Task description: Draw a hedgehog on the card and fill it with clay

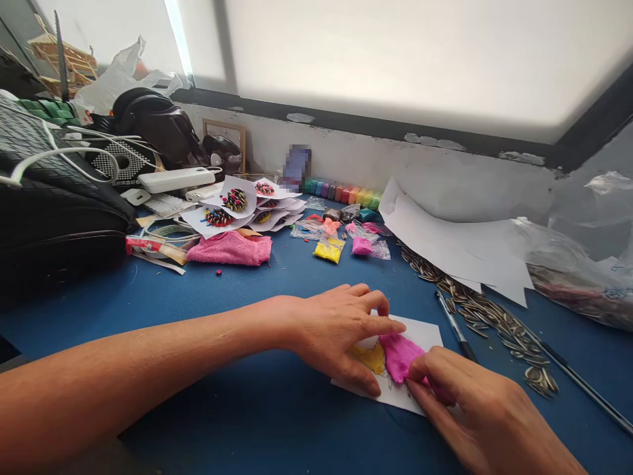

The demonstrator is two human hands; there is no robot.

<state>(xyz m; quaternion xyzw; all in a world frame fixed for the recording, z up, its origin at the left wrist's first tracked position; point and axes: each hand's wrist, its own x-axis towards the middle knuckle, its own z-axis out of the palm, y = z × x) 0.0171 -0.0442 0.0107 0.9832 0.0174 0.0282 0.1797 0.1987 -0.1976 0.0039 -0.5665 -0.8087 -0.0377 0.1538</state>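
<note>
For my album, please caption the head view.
Left hand on white paper sheet, right hand pinching pink clay patch beside yellow clay patch.

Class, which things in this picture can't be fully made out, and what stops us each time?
Pink clay: head view, right side partly covered by the right hand.
Paper: head view, partly hidden by the left hand and pink clay.
Upright object by the wall: head view, blurred into blocks.
Black bag: head view, cut off by the left edge.
Long pen: head view, one end cut off by the right edge.
</note>
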